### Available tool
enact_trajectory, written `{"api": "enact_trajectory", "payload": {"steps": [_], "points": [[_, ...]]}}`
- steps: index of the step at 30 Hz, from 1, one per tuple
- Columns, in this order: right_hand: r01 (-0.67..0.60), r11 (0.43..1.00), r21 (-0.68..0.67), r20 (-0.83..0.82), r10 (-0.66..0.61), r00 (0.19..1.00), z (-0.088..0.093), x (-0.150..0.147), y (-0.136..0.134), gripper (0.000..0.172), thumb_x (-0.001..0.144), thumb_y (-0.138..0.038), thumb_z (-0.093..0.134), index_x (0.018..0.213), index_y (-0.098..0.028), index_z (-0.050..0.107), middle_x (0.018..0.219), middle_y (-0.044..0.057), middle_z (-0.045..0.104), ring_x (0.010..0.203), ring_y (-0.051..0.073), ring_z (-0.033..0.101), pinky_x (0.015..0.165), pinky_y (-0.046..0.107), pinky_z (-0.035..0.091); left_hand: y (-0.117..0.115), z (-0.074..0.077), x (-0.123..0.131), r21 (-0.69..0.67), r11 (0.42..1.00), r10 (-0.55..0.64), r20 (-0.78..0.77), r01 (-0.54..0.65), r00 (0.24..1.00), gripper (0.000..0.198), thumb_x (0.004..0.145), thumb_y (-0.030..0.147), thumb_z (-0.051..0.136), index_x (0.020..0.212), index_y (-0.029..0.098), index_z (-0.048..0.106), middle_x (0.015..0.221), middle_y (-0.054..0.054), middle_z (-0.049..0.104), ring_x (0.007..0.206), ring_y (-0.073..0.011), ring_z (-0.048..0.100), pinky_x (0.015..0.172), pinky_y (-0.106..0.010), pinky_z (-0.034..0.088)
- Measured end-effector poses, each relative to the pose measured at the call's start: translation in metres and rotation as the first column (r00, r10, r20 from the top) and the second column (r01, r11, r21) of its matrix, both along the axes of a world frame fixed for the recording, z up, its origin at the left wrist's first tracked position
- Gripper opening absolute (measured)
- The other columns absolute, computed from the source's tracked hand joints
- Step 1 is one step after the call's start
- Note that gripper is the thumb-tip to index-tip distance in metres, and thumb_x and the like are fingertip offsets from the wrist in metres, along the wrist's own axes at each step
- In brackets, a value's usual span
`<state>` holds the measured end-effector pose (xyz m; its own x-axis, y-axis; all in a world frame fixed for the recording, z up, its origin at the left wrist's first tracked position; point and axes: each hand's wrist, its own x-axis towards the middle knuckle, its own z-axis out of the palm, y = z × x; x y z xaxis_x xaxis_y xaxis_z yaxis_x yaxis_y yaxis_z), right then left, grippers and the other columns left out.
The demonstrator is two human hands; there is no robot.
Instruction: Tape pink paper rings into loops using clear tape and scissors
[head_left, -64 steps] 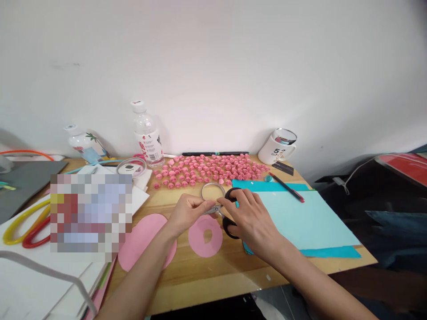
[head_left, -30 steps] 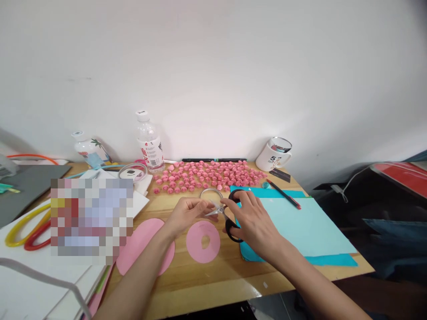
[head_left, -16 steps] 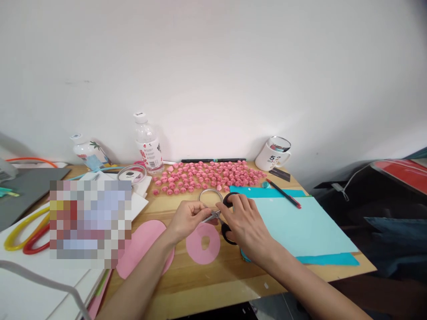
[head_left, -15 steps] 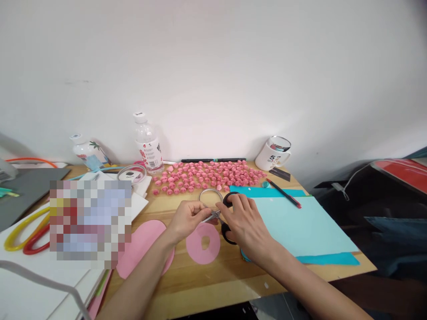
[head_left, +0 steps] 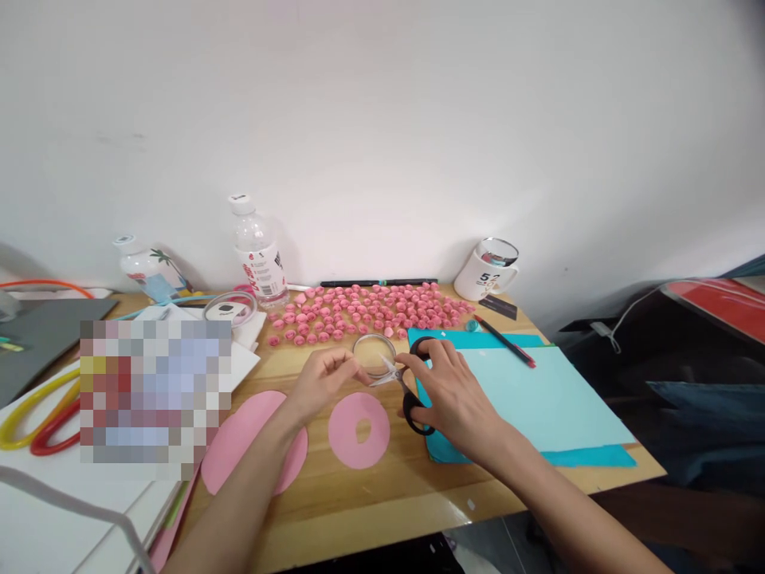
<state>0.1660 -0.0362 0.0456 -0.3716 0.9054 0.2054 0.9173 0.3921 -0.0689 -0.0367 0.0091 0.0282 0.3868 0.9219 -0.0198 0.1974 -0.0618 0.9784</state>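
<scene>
My right hand [head_left: 454, 391] grips black-handled scissors [head_left: 412, 389], fingers through the loops. Their blades are spread and point left, toward my left hand [head_left: 326, 383]. The left thumb and fingers are pinched together close to the blade tips; what they hold, if anything, is too small to make out. Just behind the blades a clear ring, like a roll of tape [head_left: 374, 338], rests on the table. Nearer me lies a pink paper ring [head_left: 340, 434] with a hole in its middle. A pink paper heart shape [head_left: 251, 430] is partly hidden under my left forearm.
Several rows of pink rolled paper roses [head_left: 358, 307] spread along the back of the wooden table [head_left: 335, 510]. Light blue sheets [head_left: 538, 399] and a pen [head_left: 505, 340] lie at right, near a white mug [head_left: 483, 275]. A plastic bottle [head_left: 260, 263] and papers [head_left: 53, 510] occupy the left.
The scissor blades have spread apart, and my right hand has drawn them slightly right, away from my left fingers. My left hand stays pinched. The whole view has shifted slightly.
</scene>
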Motion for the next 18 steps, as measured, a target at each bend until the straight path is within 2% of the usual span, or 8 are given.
{"api": "enact_trajectory", "payload": {"steps": [5, 11, 14, 18], "points": [[-0.019, 0.999, 0.034, 0.001, 0.019, 1.000, 0.001, -0.003, -0.004, 0.053, 0.058, -0.008, 0.065, 0.109, -0.018, 0.052, 0.101, 0.012, 0.046, 0.094, 0.028, 0.043, 0.072, 0.036, 0.039, -0.001, -0.006, 0.005, -0.030, 0.999, -0.035, 0.029, 0.036, 0.999, 0.027, 0.078, 0.038, 0.057, 0.079, 0.014, 0.069, 0.079, -0.006, 0.071, 0.074, -0.0170, 0.063, 0.068, -0.026, 0.047], [0.011, 1.000, -0.001, 0.072, -0.011, 0.997, 0.004, -0.023, -0.009, 0.043, 0.060, -0.007, 0.062, 0.101, -0.017, 0.056, 0.096, 0.012, 0.049, 0.090, 0.026, 0.043, 0.070, 0.034, 0.035, -0.004, -0.009, 0.010, -0.051, 0.999, -0.004, -0.076, 0.000, 0.997, 0.033, 0.073, 0.043, 0.061, 0.060, 0.012, 0.064, 0.057, -0.002, 0.061, 0.053, -0.0113, 0.052, 0.049, -0.021, 0.037], [0.046, 0.999, 0.023, 0.093, -0.048, 0.995, 0.002, -0.030, -0.008, 0.037, 0.062, -0.010, 0.062, 0.098, -0.017, 0.057, 0.094, 0.013, 0.049, 0.088, 0.026, 0.043, 0.069, 0.034, 0.034, -0.004, -0.010, 0.009, -0.040, 0.999, -0.002, -0.052, 0.000, 0.999, 0.035, 0.075, 0.045, 0.059, 0.063, 0.012, 0.063, 0.059, -0.002, 0.061, 0.054, -0.0113, 0.052, 0.050, -0.021, 0.038], [0.037, 0.999, 0.037, 0.091, -0.041, 0.995, 0.000, -0.034, -0.008, 0.031, 0.066, -0.012, 0.060, 0.097, -0.018, 0.058, 0.092, 0.013, 0.049, 0.088, 0.027, 0.042, 0.069, 0.034, 0.032, -0.004, -0.009, 0.007, -0.029, 0.998, -0.060, -0.029, 0.059, 0.998, 0.034, 0.076, 0.043, 0.057, 0.067, 0.012, 0.065, 0.064, -0.004, 0.064, 0.059, -0.0136, 0.056, 0.053, -0.023, 0.042]]}}
